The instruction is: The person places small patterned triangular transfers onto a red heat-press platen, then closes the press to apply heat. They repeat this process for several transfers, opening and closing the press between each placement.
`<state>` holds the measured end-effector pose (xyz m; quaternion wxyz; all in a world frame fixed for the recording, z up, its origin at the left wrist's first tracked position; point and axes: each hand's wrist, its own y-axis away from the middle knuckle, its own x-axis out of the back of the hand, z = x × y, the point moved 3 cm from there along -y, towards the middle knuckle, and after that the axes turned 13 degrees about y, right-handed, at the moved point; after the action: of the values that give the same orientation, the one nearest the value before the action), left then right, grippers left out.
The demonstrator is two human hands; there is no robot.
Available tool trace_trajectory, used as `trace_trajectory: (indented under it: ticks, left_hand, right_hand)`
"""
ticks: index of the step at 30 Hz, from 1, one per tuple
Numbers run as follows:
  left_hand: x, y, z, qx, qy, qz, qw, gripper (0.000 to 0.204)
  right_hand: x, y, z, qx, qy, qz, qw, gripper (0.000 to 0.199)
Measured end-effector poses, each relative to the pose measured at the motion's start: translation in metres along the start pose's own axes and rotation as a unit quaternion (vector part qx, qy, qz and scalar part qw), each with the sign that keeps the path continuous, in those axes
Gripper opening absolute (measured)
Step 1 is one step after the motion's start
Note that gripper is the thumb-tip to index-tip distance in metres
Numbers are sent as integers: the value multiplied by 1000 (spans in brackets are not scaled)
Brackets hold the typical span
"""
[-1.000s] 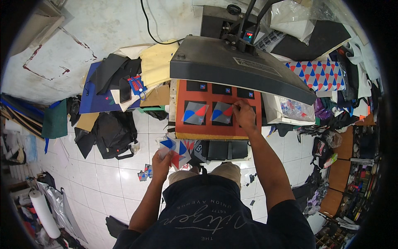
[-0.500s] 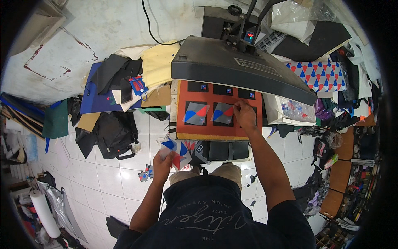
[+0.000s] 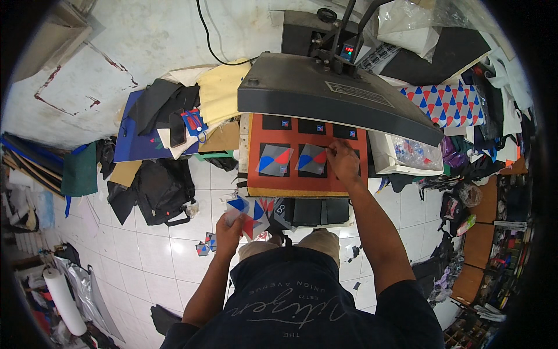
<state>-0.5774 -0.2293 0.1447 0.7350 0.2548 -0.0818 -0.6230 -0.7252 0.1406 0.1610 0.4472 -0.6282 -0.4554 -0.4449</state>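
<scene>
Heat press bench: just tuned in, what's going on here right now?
A person stands at an open heat press with its top plate raised. Their right hand rests on the orange lower platen, at the edge of the right one of two blue, red and grey printed sheets lying over black fabric pieces. Their left hand holds a small stack of similar printed sheets below the platen.

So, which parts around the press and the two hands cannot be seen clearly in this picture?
- Head view: the back of the orange press bed is hidden under the raised grey top plate.
- The black piece under the right hand is covered by that hand.
- The sheets in the left hand overlap, so their number is unclear.
- The small patches on the black pieces are too small to tell.
</scene>
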Motion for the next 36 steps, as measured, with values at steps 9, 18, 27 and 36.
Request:
trace_trajectory:
  ticks: [9,18,27,36]
  left_hand:
    - [-22,5,25,23,108,-15,994,23]
    - [-67,7,52,53,107,-57,991,23]
    - [-74,7,42,18,158,-23,987,25]
    - [-79,12,32,45,194,-20,980,29]
  right_hand:
    - [54,26,-28,-80,-213,-114,967,28]
    - [58,82,-108,20,-396,-326,858,53]
    - [58,106,-104,-6,-409,-451,793,40]
    - [34,160,-104,-233,-573,-413,668,32]
